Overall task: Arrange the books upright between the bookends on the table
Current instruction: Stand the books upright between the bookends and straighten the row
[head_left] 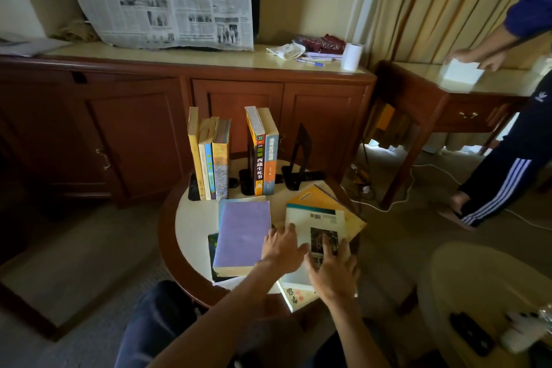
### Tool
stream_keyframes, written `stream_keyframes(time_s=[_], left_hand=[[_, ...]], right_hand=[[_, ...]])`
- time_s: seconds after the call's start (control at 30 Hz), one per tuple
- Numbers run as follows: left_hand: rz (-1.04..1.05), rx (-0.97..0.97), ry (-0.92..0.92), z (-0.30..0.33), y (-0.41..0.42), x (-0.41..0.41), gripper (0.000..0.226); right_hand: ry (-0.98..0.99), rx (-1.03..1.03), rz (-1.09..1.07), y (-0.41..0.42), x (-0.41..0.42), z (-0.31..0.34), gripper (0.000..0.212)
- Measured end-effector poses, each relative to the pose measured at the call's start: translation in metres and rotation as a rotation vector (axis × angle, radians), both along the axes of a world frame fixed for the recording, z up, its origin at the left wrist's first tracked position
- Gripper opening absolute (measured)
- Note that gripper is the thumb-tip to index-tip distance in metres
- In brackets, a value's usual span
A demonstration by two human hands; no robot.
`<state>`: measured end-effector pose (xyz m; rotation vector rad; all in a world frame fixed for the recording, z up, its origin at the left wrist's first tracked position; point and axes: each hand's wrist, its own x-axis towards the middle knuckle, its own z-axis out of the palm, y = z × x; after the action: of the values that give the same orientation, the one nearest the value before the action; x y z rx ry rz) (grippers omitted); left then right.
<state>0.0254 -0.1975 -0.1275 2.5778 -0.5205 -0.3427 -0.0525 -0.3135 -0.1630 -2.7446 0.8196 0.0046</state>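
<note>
Your left hand (pixel 282 246) and right hand (pixel 331 270) rest flat, fingers spread, on the white book (pixel 316 222); five books (pixel 233 155) stand upright behind.

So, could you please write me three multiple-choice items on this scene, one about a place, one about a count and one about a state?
1. Where does the purple book lie?
A. flat on the round table, in front of the upright books
B. on the long cabinet
C. on the floor

2. How many books stand upright on the table?
A. two
B. five
C. eight

3. How are the person's hands?
A. both in fists
B. both open, fingers spread on the white book
C. both in the lap

Answers:
1 A, it lies cover up just before the standing row.
2 B, a group of three and a pair stand there.
3 B, the left hand and right hand lie flat with straight fingers on that book.
</note>
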Motion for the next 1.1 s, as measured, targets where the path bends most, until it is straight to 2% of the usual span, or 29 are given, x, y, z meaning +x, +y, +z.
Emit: stream_keyframes(time_s=[0.1,0.2,0.3,0.4,0.47,0.63,0.73,0.83,0.87,0.97,1.03,1.1], left_hand=[[0.086,0.092,0.046,0.003,-0.019,0.004,0.069],[0.228,-0.028,0.17,0.014,-0.024,0.024,0.075],[0.323,-0.149,0.291,0.024,-0.025,0.044,0.065],[0.383,-0.347,0.452,0.029,-0.024,0.055,0.049],[0.364,-0.421,0.52,0.032,-0.026,0.054,0.047],[0.237,-0.466,0.562,0.036,-0.028,0.038,0.034],[0.254,-0.516,0.518,0.048,-0.027,0.038,0.028],[0.237,-0.576,0.396,0.072,-0.03,0.036,0.019],[0.23,-0.615,0.364,0.08,-0.031,0.035,0.022],[0.188,-0.722,0.262,0.108,-0.03,0.032,0.029],[0.114,-0.683,0.093,0.128,-0.026,0.03,0.033],[0.01,-0.539,-0.127,0.148,-0.019,0.027,0.031]], right_hand=[[-0.015,-0.02,0.004,0.007,-0.006,-0.002,0.074],[-0.036,0.034,0.017,0.003,-0.008,-0.004,0.076],[-0.048,0.084,0.025,-0.006,-0.01,-0.007,0.08],[-0.08,0.18,0.031,-0.019,-0.016,-0.008,0.084],[-0.109,0.245,0.048,-0.027,-0.019,-0.007,0.084],[-0.139,0.359,0.082,-0.035,-0.022,-0.004,0.09],[-0.216,0.491,0.095,-0.041,-0.021,0.0,0.095],[-0.179,0.478,0.096,-0.043,-0.014,0.025,0.089],[-0.187,0.513,0.096,-0.042,-0.012,0.041,0.082],[-0.302,0.794,0.182,-0.042,-0.008,0.085,0.044],[-0.405,0.823,0.244,-0.041,-0.008,0.105,0.055],[-0.579,0.609,0.194,-0.039,-0.007,0.125,0.082]])
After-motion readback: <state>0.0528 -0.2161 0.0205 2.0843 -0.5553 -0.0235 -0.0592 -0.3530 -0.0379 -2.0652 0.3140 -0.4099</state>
